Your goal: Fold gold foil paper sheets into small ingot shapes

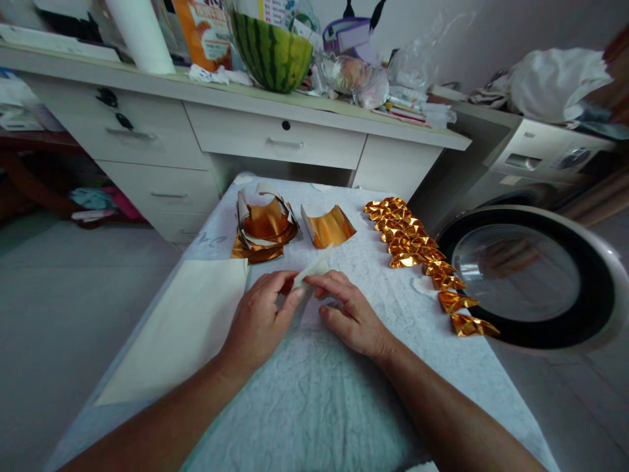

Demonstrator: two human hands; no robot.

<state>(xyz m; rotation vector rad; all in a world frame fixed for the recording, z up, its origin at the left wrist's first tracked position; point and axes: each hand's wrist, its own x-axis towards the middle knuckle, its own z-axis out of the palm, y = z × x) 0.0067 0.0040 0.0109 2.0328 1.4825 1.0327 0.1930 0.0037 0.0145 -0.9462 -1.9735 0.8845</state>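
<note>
A small piece of folded pale paper (314,265) is held up between my hands, over the middle of the cloth-covered table. My left hand (268,311) pinches its lower left part between thumb and fingers. On the other side, my right hand (348,307) has its index finger against the paper, with the thumb lower and apart from it. Beyond my hands lie a curled stack of gold foil paper (265,223) and a single curved gold sheet (330,228). Folded gold foil pieces (407,236) stand in overlapping rows along the right edge.
Left of my hands lies a flat cream sheet (187,321) on the table (314,406). Close by the right edge is an open washing machine door (521,275). A drawer cabinet (275,131) stands behind, its top crowded, with a cut watermelon (272,52) on it.
</note>
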